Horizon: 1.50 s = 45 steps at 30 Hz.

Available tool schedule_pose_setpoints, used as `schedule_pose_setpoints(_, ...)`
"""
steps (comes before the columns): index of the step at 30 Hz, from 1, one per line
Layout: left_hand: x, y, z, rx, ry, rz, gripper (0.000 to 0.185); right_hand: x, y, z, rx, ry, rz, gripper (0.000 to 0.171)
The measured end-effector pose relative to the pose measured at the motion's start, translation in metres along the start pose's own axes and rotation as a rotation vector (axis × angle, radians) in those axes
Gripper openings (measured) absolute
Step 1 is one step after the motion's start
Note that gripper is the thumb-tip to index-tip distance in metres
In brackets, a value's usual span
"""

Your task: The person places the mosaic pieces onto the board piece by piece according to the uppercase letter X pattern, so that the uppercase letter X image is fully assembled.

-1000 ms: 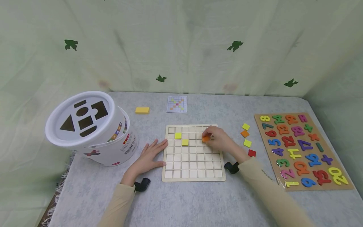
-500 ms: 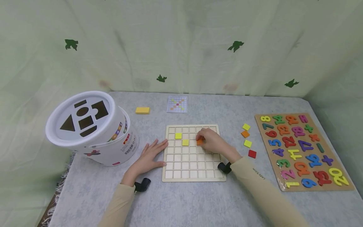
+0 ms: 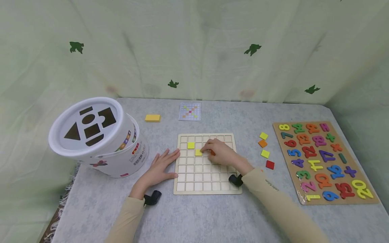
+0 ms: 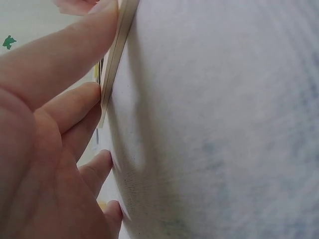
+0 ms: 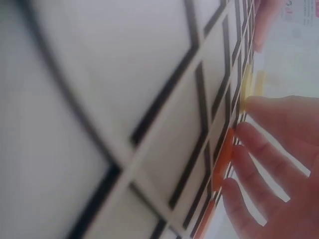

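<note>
A pale wooden grid board (image 3: 194,177) lies on the table, with a yellow tile (image 3: 190,145) in its upper left part. My right hand (image 3: 223,152) is over the board, and a fingertip touches a second yellow tile (image 3: 198,153). Under that hand is an orange tile (image 3: 212,153), partly hidden; the right wrist view shows the orange tile (image 5: 223,159) close to the fingertips, with another orange tile (image 5: 204,221) beyond it. My left hand (image 3: 158,170) rests flat at the board's left side, thumb and a finger touching its edge (image 4: 117,55).
Right of the board lie loose yellow, orange and red tiles (image 3: 270,164). A number puzzle board (image 3: 307,162) is farther right. Behind stand a printed pattern card (image 3: 189,112) and a yellow block (image 3: 152,118). A white lidded bucket (image 3: 118,168) stands at the left.
My right hand has moved left across the board, bringing the orange tile to a square beside the second yellow tile, then letting it go. The left hand has stayed still.
</note>
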<state>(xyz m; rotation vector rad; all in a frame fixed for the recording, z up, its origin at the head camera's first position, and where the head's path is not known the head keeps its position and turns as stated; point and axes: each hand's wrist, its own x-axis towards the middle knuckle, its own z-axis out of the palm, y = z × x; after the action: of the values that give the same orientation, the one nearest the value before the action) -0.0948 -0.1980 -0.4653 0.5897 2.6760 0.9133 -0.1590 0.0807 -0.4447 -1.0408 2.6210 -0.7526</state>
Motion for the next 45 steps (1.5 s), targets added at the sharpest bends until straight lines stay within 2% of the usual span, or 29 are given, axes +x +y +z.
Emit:
schedule_pose_setpoints(5,0.001,0.000,0.000,-0.003,-0.001,0.003,0.079,-0.003,0.001,-0.001,0.013,0.035,0.006,0.031)
schedule_pose_setpoints(9,0.001,-0.001,0.001,-0.005,-0.002,-0.002,0.079,-0.017,0.011,-0.010,0.114,0.107,0.066,0.028)
schedule_pose_setpoints(13,0.001,-0.002,0.001,-0.002,-0.005,-0.011,0.080,-0.043,0.028,-0.026,0.186,0.190,0.143,0.028)
schedule_pose_setpoints(17,0.001,-0.003,0.002,0.007,-0.009,-0.020,0.080,-0.075,0.049,-0.038,0.186,0.277,0.201,0.028)
schedule_pose_setpoints(20,0.001,-0.004,0.002,0.014,-0.009,-0.015,0.080,-0.099,0.064,-0.042,0.176,0.311,0.262,0.027)
schedule_pose_setpoints(26,0.001,-0.005,0.002,0.009,-0.006,0.001,0.080,-0.141,0.081,-0.045,0.212,0.305,0.362,0.024)
schedule_pose_setpoints(32,0.002,-0.005,0.001,0.004,-0.008,0.011,0.080,-0.167,0.089,-0.042,0.154,0.285,0.419,0.023)
schedule_pose_setpoints(38,0.002,-0.004,0.001,-0.003,-0.010,0.010,0.080,-0.175,0.093,-0.038,0.110,0.228,0.447,0.025)
schedule_pose_setpoints(45,0.002,-0.005,0.002,0.000,-0.010,0.005,0.080,-0.169,0.089,-0.038,0.093,0.232,0.414,0.026)
